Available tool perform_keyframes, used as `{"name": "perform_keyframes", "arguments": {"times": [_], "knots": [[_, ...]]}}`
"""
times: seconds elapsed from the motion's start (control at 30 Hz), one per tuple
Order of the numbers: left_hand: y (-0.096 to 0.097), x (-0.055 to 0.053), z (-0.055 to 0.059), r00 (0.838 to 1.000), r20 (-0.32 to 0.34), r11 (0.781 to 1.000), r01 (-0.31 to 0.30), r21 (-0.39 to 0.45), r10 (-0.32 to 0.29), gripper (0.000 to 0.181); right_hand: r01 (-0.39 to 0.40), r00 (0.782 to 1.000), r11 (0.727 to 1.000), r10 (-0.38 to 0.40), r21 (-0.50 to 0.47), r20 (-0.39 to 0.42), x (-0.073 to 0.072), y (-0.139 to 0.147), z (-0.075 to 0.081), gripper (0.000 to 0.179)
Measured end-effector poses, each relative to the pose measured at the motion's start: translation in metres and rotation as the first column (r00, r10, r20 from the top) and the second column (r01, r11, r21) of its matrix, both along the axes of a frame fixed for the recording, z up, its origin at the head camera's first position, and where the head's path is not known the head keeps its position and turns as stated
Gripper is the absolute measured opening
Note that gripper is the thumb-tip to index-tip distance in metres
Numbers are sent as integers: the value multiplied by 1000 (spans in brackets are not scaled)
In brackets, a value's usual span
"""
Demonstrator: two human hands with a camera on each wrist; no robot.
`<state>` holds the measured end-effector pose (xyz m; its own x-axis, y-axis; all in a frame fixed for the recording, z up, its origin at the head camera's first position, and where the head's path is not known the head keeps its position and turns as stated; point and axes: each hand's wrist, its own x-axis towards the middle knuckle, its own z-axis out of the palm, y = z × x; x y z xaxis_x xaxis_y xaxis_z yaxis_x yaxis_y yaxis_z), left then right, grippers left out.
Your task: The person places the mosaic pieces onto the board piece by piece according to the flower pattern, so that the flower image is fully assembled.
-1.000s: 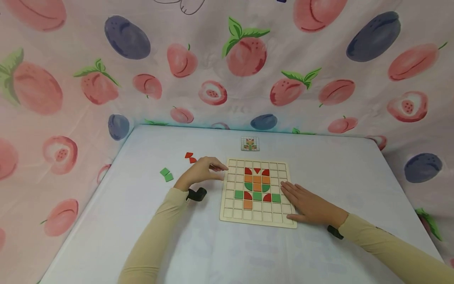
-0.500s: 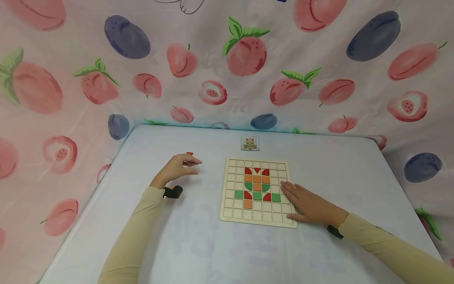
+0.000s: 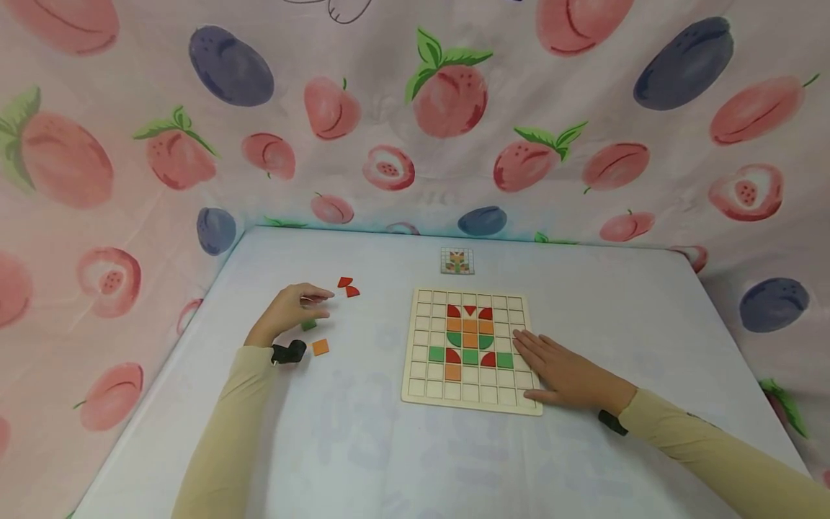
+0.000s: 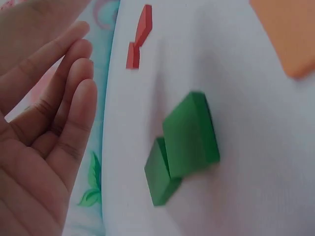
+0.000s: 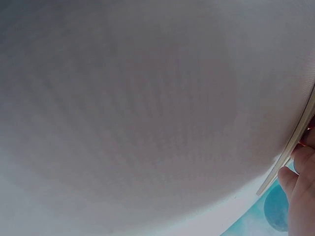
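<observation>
My left hand (image 3: 289,311) hovers over the table's left side, fingers loosely bent and holding nothing. Below it in the left wrist view lie two green square tiles (image 4: 189,137), one partly over or against the other. An orange square tile (image 3: 320,347) lies near the wrist, and two red quarter-round tiles (image 3: 351,292) lie beyond the fingertips. My right hand (image 3: 573,375) rests flat on the right edge of a wooden grid board (image 3: 472,404). Red, orange and green tiles (image 3: 470,340) form a pattern in the board's middle cells.
A small pattern card (image 3: 457,262) lies behind the board, showing a similar coloured figure. The white table (image 3: 389,461) ends at a fruit-printed cloth (image 3: 415,108) at the back and sides. Black cameras (image 3: 289,352) are strapped at the wrists.
My left hand has moved left from the board's left edge to above the green tiles, uncovering the orange tile and red tiles. My right hand has stayed on the board.
</observation>
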<state>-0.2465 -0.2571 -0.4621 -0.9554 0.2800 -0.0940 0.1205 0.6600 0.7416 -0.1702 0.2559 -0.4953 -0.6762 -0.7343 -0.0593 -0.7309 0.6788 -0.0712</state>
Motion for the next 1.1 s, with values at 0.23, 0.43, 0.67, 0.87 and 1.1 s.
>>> {"name": "perform_keyframes", "arguments": {"times": [0.23,0.43,0.67,0.87,1.1], "knots": [[-9,10,-7,998,68,999,21,-37,-19,40,-9,1000,1000,9,-19,-17,0,0,-1,87],[-8,22,-11,993,100,995,71,-71,-64,34,2,1000,1000,-2,5,2,-1,0,0,87],[-4,28,-15,981,97,981,178,-78,-170,28,-7,1000,1000,7,-4,-1,-2,1,-1,88],[7,24,-16,979,64,978,196,-69,-192,24,-2,1000,1000,2,10,-4,-2,2,-4,89],[18,17,-19,980,56,980,194,-43,-192,27,-11,1000,1000,11,0,-8,-1,2,-3,87]]}}
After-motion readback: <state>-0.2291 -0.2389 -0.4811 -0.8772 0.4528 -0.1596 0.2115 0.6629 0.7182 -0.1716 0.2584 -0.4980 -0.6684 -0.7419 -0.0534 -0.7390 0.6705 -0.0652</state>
